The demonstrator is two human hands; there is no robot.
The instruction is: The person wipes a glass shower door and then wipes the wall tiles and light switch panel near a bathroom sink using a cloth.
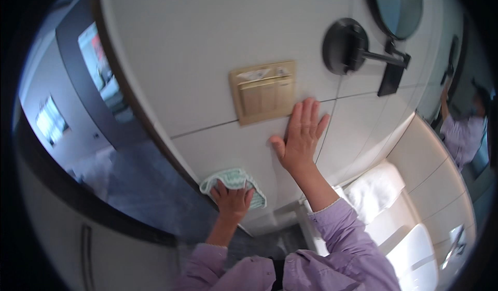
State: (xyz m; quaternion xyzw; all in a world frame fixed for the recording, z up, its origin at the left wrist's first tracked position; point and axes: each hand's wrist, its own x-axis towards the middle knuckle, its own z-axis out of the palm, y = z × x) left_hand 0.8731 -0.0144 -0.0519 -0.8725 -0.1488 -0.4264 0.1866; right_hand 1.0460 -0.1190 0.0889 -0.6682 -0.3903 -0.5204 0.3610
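Observation:
My left hand [232,202] presses a green-and-white cloth [235,176] against the white tiled wall [210,69], near its left edge. Part of the cloth folds over my fingers. Higher up, my right hand [302,139] lies flat on the tiles with the thumb spread and holds nothing. Its fingertips are just below and right of a gold-coloured switch panel [266,96]. White labels [255,74] sit along the panel's top.
A black wall-mounted swivel mirror [398,9] juts out at upper right. A white towel [375,190] lies on the counter by a white basin [412,260] and a chrome faucet [453,248]. To the left, the wall ends at a dark-framed doorway [136,116].

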